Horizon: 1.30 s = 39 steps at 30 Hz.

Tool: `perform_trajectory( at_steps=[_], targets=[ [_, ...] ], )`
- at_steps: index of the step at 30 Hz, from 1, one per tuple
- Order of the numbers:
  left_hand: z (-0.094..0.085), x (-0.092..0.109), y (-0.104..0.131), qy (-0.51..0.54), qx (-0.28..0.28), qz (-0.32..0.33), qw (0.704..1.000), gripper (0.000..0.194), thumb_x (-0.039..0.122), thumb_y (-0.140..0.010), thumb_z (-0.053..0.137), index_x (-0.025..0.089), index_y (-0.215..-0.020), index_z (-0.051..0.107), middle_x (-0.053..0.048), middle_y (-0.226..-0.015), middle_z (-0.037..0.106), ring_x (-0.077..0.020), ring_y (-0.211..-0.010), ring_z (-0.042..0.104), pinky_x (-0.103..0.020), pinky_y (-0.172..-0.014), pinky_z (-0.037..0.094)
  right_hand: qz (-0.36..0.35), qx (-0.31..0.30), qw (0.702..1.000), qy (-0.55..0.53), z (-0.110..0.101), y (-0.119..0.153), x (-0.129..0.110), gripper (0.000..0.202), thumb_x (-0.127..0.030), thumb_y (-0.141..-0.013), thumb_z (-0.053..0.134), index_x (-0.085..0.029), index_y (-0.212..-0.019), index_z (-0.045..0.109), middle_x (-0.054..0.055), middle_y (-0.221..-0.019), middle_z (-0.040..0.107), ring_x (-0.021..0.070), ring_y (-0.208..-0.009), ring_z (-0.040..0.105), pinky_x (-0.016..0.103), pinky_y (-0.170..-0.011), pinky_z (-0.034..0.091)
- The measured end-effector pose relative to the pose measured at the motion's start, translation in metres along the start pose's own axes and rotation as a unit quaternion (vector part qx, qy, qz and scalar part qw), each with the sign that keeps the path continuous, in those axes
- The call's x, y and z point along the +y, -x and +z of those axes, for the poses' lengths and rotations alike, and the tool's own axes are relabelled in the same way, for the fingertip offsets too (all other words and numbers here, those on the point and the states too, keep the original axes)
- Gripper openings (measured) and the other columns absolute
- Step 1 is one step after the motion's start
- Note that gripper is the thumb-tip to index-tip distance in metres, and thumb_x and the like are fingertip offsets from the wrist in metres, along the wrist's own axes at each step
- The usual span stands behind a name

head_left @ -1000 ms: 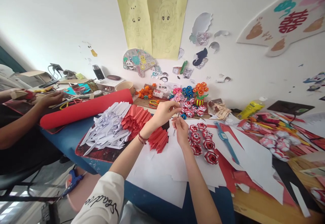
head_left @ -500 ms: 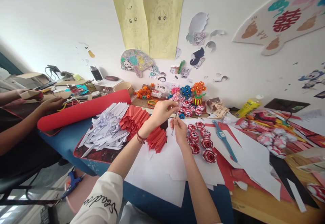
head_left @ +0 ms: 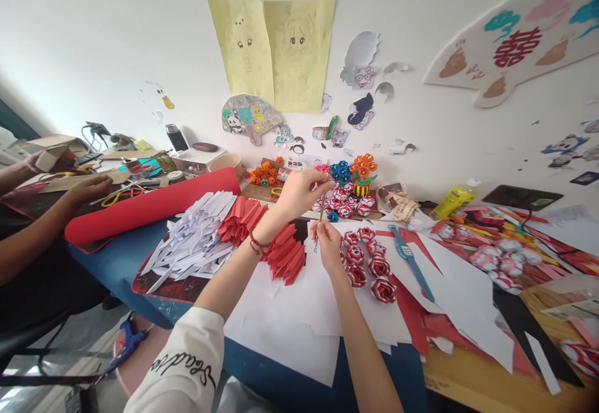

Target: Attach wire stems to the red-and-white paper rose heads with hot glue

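1. White paper sheets (head_left: 281, 332) lie on the table below both hands.
2. Red folded strips (head_left: 287, 258) sit heaped left of the right hand (head_left: 328, 244), and paper flowers (head_left: 379, 267) stand in two rows just right of it.
3. That hand closes thumb and fingers around the lower part of a thin stick (head_left: 322, 209); the left hand (head_left: 302, 191) appears to pinch its top.
4. Held above the sheets, the stick runs nearly upright, top leaning slightly right, lower end poking below the right hand. It should be light, stiff and perhaps slippery, best gripped mid-length (its tip is too blurred to judge).
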<state>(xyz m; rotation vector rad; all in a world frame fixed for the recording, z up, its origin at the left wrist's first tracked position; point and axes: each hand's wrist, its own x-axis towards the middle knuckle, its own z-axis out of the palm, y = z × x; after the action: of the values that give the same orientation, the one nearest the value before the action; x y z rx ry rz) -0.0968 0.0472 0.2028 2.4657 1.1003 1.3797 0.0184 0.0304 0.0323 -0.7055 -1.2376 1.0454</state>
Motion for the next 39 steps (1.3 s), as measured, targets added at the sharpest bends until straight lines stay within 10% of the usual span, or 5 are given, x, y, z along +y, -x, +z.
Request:
perform_trajectory(
  at_steps=[23,39],
  targets=[
    [-0.009,0.0046,-0.0056,0.026,-0.031,-0.048,0.998,0.026,0.037,-0.093,0.061,0.017,-0.08,0.072,0.0,-0.069,0.069,-0.0118,-0.06,0.051,-0.024,-0.06,0.038,0.002,0.006,1.0,-0.002,-0.0003,0.0015,-0.0035,0.044,-0.059,-0.094,0.052,-0.021,-0.076,0.061,-0.002,-0.059,0.051,0.0117,-0.055,0.045,0.026,-0.053,0.038],
    [-0.0087,0.0018,-0.0084,-0.005,-0.036,-0.017,0.999,0.039,0.039,-0.094,0.057,0.017,-0.063,0.062,0.002,-0.057,0.053,-0.0116,-0.057,0.041,-0.026,-0.059,0.034,0.004,0.012,1.0,0.004,-0.0009,0.0016,0.0043,0.044,-0.062,-0.092,0.052,-0.021,-0.076,0.06,-0.004,-0.056,0.042,0.012,-0.054,0.039,0.027,-0.053,0.034]
  ],
)
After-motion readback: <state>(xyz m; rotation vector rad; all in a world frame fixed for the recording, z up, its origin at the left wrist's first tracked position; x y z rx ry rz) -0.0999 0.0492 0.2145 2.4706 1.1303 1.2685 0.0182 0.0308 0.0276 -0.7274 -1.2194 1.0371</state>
